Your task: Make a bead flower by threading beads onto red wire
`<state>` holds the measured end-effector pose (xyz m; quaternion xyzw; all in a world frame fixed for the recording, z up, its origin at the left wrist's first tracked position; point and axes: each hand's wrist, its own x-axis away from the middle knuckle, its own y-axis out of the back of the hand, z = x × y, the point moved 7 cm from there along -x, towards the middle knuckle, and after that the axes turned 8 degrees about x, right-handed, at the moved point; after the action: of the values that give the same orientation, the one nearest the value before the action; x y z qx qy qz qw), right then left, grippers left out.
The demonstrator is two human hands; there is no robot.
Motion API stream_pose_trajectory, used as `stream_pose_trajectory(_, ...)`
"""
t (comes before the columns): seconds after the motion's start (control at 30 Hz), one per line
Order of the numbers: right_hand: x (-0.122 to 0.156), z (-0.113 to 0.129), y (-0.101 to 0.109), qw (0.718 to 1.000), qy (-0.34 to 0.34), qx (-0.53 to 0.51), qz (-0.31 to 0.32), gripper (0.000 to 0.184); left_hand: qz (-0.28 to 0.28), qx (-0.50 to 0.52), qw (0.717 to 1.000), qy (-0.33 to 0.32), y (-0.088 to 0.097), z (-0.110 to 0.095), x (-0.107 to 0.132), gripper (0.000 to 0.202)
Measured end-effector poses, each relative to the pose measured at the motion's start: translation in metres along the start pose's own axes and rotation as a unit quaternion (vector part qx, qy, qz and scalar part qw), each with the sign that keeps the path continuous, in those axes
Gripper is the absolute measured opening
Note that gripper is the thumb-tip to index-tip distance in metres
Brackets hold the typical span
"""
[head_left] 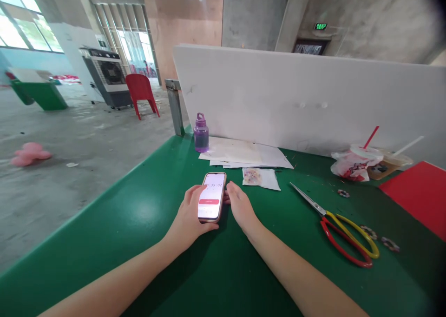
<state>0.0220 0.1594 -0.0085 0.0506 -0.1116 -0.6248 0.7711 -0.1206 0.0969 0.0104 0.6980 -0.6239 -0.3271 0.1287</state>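
Observation:
A smartphone (210,210) with a lit white screen, a timer reading and a red button stands slightly tilted above the green table (146,205). My left hand (188,211) is closed round its left side and lower edge, thumb along the bottom. Beside the phone's right edge is my right hand (240,206), its fingers stretched out and the fingertips at or very near the phone; contact is hard to tell. Just beyond lies a small clear packet (261,178) with colourful contents. To the right, scissors (325,212) with one red and one yellow handle rest on the table.
Behind the packet are white paper sheets (244,153) and a purple bottle (201,135). A white board (244,94) closes off the far side. Two drink cups (386,163) with straws, a red sheet (418,198) and small beaded rings (390,244) are at the right.

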Motion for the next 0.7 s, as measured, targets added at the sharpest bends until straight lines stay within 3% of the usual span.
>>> stream_pose_trajectory(0.13, 0.005, 0.008, 0.003, 0.987, 0.07, 0.144, -0.013, 0.058, 0.014, 0.006, 1.0, 0.013, 0.0, 0.007, -0.001, 0.095)
stream_pose_trajectory(0.33, 0.016, 0.019, 0.004, 0.943, 0.144, 0.296, -0.04, 0.05, 0.012, 0.004, 1.0, 0.006, 0.0, 0.008, 0.001, 0.097)
stream_pose_trajectory(0.53, 0.025, 0.036, 0.019, 0.905, 0.201, 0.364, -0.089, 0.046, 0.014, -0.004, 1.0, -0.004, 0.0, 0.003, 0.004, 0.093)
stream_pose_trajectory(0.7, 0.039, 0.047, 0.044, 0.877, 0.244, 0.39, -0.138, 0.041, 0.013, 0.001, 1.0, 0.0, 0.006, 0.001, 0.006, 0.084)
